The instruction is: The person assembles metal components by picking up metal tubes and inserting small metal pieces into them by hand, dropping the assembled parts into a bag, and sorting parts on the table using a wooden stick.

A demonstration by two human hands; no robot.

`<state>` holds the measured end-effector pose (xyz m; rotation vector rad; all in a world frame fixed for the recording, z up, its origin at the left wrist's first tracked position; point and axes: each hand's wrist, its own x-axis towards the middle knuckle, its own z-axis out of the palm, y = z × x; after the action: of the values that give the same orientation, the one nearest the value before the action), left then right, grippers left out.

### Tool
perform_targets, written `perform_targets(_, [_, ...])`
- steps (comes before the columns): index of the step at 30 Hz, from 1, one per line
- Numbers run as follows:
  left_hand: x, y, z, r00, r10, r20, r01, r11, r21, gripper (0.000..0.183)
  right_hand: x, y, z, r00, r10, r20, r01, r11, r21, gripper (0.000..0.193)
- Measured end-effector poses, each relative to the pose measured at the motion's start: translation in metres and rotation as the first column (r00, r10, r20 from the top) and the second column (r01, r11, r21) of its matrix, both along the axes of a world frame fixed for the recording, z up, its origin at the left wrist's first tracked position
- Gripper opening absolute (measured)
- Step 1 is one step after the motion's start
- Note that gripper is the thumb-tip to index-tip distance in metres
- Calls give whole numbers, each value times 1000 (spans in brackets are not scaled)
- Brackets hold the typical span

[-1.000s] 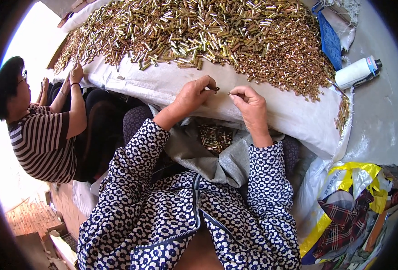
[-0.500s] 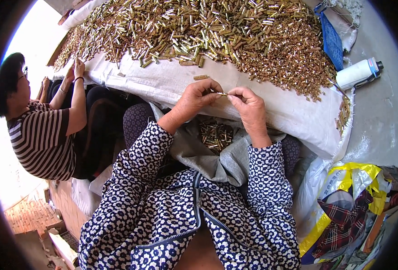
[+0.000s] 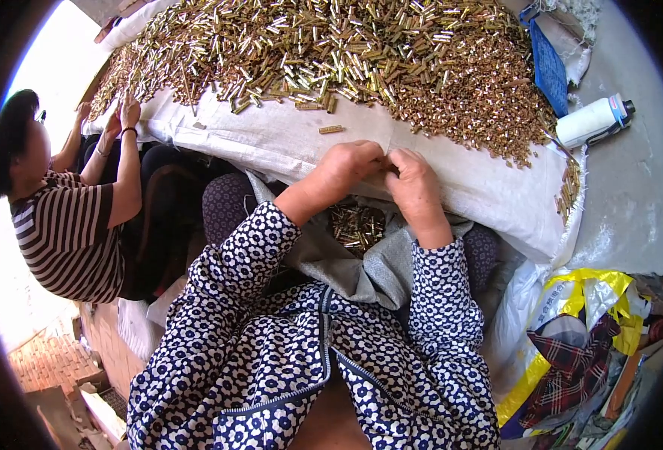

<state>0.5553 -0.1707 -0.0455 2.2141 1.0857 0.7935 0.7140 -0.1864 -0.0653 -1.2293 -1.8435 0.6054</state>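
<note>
My left hand (image 3: 348, 166) and my right hand (image 3: 415, 184) meet over the near edge of a white cloth (image 3: 264, 129), fingertips pinched together. Between them, the small brass-coloured metal piece seen a moment ago is now hidden by the fingers. One loose brass-coloured metal tube (image 3: 332, 130) lies on the cloth just beyond my left hand. Below my wrists, grey fabric (image 3: 320, 262) across my lap holds a heap of small brass-coloured pieces (image 3: 357, 227).
A large pile of brass-coloured tubes (image 3: 331, 60) and small copper-coloured bits (image 3: 474, 101) covers the table's far side. At right lie a white bottle (image 3: 590, 124) and a blue plastic piece (image 3: 549, 67). Bags (image 3: 523, 322) stand below. Another person (image 3: 69, 217) sits at left.
My hands have drawn together, and their fingers now cover the metal piece that showed between them. The person at left has raised one hand toward the table edge.
</note>
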Motion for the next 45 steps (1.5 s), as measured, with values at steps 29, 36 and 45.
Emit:
perform_targets(29, [-3,7,16,985,82,-154,-40,966,257,6,23,29,-6,798,-375,471,244,917,316,12])
perform_targets(36, [-2,4,6,912,60,-406,42,970,238,14,21,16,-3,847,-320,425,196,930,311,14])
perform_targets(45, [-18,19,1,981,133,-143,-127,991,53,8,19,17,-11,808,-416,416,331,906,264,14])
